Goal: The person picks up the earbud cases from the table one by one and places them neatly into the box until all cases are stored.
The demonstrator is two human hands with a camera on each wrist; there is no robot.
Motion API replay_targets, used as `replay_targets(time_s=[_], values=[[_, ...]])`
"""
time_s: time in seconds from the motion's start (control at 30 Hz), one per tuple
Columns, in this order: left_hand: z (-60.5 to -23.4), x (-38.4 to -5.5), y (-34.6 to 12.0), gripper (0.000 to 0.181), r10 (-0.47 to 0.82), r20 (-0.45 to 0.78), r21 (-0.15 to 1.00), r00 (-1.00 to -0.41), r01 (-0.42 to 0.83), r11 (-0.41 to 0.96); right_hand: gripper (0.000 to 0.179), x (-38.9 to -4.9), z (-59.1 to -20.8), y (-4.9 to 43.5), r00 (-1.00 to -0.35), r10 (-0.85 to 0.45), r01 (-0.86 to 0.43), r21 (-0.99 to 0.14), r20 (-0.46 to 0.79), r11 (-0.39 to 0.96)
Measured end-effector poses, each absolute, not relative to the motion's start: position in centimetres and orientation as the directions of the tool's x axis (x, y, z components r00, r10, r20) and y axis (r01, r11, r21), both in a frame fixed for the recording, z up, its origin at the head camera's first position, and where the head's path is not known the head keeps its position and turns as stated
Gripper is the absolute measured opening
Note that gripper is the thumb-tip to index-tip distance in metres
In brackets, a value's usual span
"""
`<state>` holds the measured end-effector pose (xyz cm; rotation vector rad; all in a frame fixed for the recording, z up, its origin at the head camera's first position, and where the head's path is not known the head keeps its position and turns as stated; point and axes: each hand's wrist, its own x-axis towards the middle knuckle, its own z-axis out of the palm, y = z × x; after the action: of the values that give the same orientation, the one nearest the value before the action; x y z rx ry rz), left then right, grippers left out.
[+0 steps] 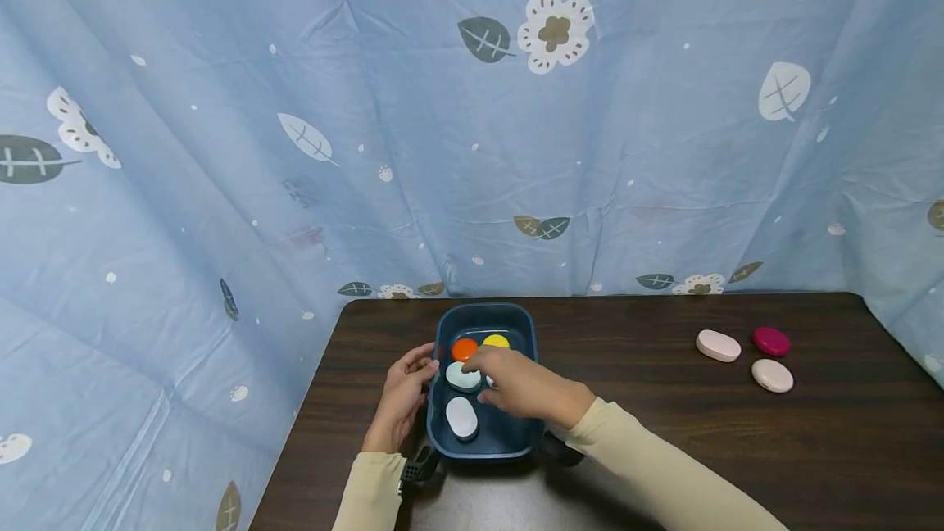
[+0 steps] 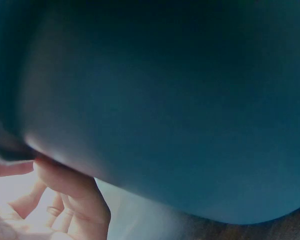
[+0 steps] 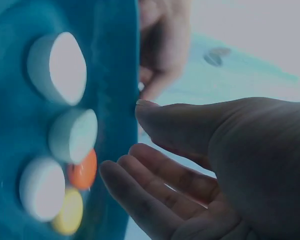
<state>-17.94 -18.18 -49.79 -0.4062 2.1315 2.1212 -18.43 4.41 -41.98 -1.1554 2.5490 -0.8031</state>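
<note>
A deep blue rounded-corner dish (image 1: 509, 435) stands on the table. My left hand (image 1: 401, 392) holds its left side, thumb at the rim and fingers along the outer wall. Over the dish hovers my right hand (image 1: 519, 383), thumb and fingers apart with nothing between them in the right wrist view. Inside lie smooth rounded pieces: orange (image 1: 465, 349), yellow (image 1: 496, 341), pale mint (image 1: 463, 378) and a white oval (image 1: 462, 419). Another white piece (image 3: 42, 190) shows in the right wrist view; the right hand mostly covers it from the head camera. The dish wall (image 2: 165, 125) fills most of the left wrist view.
On the right of the dark wooden table (image 1: 627, 351) lie a pale pink oval piece (image 1: 718, 346), a magenta piece (image 1: 771, 341) and a cream piece (image 1: 772, 375). A blue patterned curtain (image 1: 442, 121) hangs behind the table's far edge and along its left side.
</note>
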Motion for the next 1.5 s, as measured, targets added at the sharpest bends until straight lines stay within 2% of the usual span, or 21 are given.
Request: replay_targets(time_s=[0.17, 0.67, 1.2, 1.5], values=[[-49.6, -18.0, -18.1, 0.039, -0.123, -0.269, 0.963, -0.955, -0.271, 0.001, 0.037, -18.4, -41.8, 7.5, -0.726, -0.682, -0.571, -0.626, 0.084, 0.531], [-49.6, -17.9, -18.1, 0.04, -0.121, -0.268, 0.963, -0.956, -0.269, -0.014, 0.037, -18.1, -43.3, 16.6, -0.857, -0.473, -0.479, -0.652, 0.204, 0.588], [-49.7, -17.7, -18.2, 0.04, -0.119, -0.271, 0.962, -0.955, -0.272, -0.009, 0.042, -17.4, -45.6, 24.7, -0.931, -0.256, -0.363, -0.581, 0.26, 0.729], [-49.7, -17.7, -18.2, 0.04, -0.119, -0.272, 0.962, -0.955, -0.273, -0.006, 0.045, -17.6, -46.4, 27.5, -0.944, -0.17, -0.309, -0.572, 0.284, 0.76]])
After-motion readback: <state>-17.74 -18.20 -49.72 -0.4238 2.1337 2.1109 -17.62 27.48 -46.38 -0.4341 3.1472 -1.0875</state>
